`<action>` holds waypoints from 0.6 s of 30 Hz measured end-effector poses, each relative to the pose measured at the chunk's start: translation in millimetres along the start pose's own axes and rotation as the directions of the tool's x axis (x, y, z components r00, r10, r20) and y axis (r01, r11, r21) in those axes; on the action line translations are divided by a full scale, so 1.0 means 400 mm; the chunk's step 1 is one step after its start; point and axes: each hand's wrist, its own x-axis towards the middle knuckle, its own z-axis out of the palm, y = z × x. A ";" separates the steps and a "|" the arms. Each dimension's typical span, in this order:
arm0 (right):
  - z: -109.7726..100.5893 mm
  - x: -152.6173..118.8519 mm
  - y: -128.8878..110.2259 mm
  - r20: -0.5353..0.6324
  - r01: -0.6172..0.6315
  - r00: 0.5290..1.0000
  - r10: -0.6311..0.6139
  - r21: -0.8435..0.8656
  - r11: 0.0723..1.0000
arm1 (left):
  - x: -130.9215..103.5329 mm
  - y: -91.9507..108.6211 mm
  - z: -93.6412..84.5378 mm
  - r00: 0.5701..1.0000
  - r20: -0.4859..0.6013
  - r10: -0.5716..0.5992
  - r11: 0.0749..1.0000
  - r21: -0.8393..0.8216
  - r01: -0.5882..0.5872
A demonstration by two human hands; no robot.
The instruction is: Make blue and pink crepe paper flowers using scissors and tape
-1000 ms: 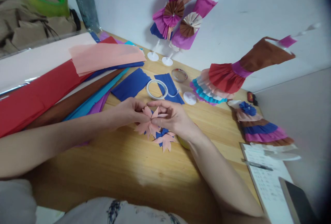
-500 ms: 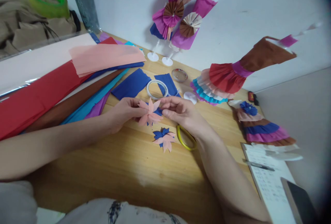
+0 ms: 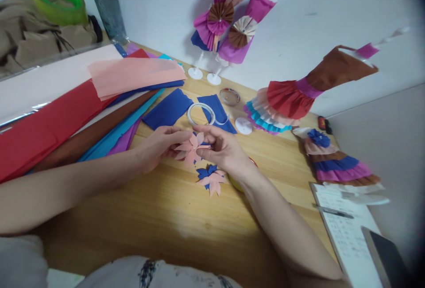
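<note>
Right hand (image 3: 226, 150) has slid left over the paper flower (image 3: 190, 149).
Mid-frame, I see the left hand (image 3: 161, 146) close by, both pinching the flower.

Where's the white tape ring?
In the head view, the white tape ring is just left of centre, beyond the left hand and right hand, lying partly over the right-side blue paper.

One head-worn camera looks forward and down over the nearby tabletop (image 3: 139, 217), with the wall (image 3: 156, 17) at twelve o'clock and the wearer's clothing (image 3: 186, 274) at six.
</note>
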 end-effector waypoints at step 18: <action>0.002 0.003 0.003 -0.060 0.039 0.997 -0.049 -0.150 0.988 | 0.001 -0.002 0.016 0.992 -0.126 0.027 0.999 0.037 -0.023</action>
